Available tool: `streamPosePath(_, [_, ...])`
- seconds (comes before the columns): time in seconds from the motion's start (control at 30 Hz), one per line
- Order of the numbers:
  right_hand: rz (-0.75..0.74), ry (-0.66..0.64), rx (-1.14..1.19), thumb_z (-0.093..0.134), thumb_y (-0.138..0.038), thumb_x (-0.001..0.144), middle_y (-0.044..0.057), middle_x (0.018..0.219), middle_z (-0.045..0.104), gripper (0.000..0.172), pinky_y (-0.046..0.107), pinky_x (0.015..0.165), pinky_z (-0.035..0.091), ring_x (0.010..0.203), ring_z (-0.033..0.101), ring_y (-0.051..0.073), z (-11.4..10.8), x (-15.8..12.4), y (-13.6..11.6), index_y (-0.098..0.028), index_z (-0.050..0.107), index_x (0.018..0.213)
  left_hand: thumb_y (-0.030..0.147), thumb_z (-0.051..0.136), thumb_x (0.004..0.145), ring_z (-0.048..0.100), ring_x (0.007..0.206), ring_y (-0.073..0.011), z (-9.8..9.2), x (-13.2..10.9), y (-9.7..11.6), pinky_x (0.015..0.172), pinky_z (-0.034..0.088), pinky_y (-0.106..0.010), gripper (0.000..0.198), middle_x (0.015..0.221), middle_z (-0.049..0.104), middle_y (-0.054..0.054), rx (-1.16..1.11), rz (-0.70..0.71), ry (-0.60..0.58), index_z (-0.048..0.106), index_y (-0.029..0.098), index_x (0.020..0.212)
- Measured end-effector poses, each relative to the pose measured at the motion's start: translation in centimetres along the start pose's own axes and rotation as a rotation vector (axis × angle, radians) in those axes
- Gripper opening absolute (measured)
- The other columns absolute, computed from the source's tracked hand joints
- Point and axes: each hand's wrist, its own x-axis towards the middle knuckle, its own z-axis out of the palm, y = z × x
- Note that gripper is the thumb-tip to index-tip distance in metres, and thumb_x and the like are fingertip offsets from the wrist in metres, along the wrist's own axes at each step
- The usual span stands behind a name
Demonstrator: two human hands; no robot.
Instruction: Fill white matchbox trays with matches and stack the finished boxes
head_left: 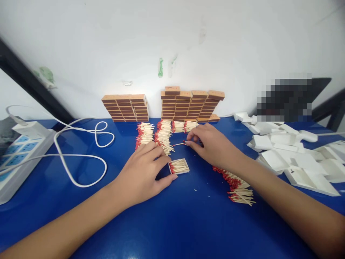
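My left hand [147, 171] rests on the blue table with thumb and fingers around the left end of a small white matchbox tray [180, 166]. Red-headed matches lie in that tray. My right hand [211, 144] is closed in a pinch at the end of a match [178, 144], just above and right of the tray. Beyond my hands stand rows of heaped matches [163, 133], partly covered by my left fingers. Two more filled trays [178, 126] sit behind my right fingertips. Another heap of matches [239, 189] spreads under my right forearm.
Stacked brown matchboxes [125, 108] stand against the white wall, with a second group [188, 106] right of them. Many white trays [299, 154] are piled on the right. A power strip [24, 154] and looping white cable [81, 185] lie on the left.
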Motion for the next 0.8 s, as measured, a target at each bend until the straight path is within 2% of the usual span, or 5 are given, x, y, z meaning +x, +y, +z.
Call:
streamPosePath(0.17, [-0.158, 0.027, 0.037, 0.065, -0.025, 0.103, 0.011, 0.100, 0.068, 0.010, 0.043, 0.093, 0.044, 0.101, 0.056, 0.029, 1.4, 0.5, -0.6, -0.020, 0.070, 0.097, 0.041, 0.073, 0.101, 0.064, 0.102, -0.0266, 0.0, 0.0, 0.0, 0.095, 0.056, -0.046, 0.025, 0.100, 0.072, -0.008, 0.002, 0.002, 0.006, 0.077, 0.017, 0.109])
streamPosePath(0.33, [-0.168, -0.028, 0.034, 0.060, -0.021, 0.105, 0.011, 0.098, 0.067, 0.016, 0.043, 0.092, 0.043, 0.103, 0.054, 0.030, 2.0, 0.8, -1.2, -0.021, 0.065, 0.090, 0.039, 0.074, 0.101, 0.064, 0.101, -0.0268, -0.1, 0.0, 0.0, 0.094, 0.056, -0.046, 0.024, 0.100, 0.072, -0.008, -0.001, 0.010, 0.007, 0.077, 0.017, 0.109])
streamPosePath(0.57, [-0.154, -0.017, 0.082, 0.068, -0.029, 0.101, 0.010, 0.100, 0.068, 0.008, 0.042, 0.091, 0.046, 0.101, 0.059, 0.028, -0.6, 0.7, 0.7, -0.021, 0.068, 0.100, 0.037, 0.077, 0.099, 0.064, 0.101, -0.0267, 0.0, 0.1, 0.0, 0.094, 0.056, -0.046, 0.024, 0.100, 0.071, -0.008, -0.014, 0.009, 0.014, 0.077, 0.016, 0.110])
streamPosePath(0.7, [-0.100, -0.115, 0.039, 0.078, -0.042, 0.094, 0.011, 0.100, 0.069, 0.025, 0.043, 0.088, 0.047, 0.101, 0.059, 0.030, -1.9, 0.6, 2.1, -0.020, 0.070, 0.104, 0.037, 0.077, 0.099, 0.064, 0.101, -0.0265, 0.0, 0.0, 0.0, 0.095, 0.056, -0.046, 0.025, 0.101, 0.071, -0.007, -0.015, 0.014, 0.015, 0.077, 0.015, 0.111])
streamPosePath(0.8, [-0.101, -0.192, 0.037, 0.071, -0.036, 0.099, 0.010, 0.098, 0.070, 0.015, 0.042, 0.086, 0.046, 0.103, 0.057, 0.030, -1.9, 0.6, 2.1, -0.021, 0.071, 0.094, 0.037, 0.077, 0.099, 0.064, 0.101, -0.0267, 0.0, 0.0, 0.0, 0.095, 0.056, -0.046, 0.025, 0.101, 0.071, -0.008, -0.010, 0.009, 0.013, 0.077, 0.015, 0.110])
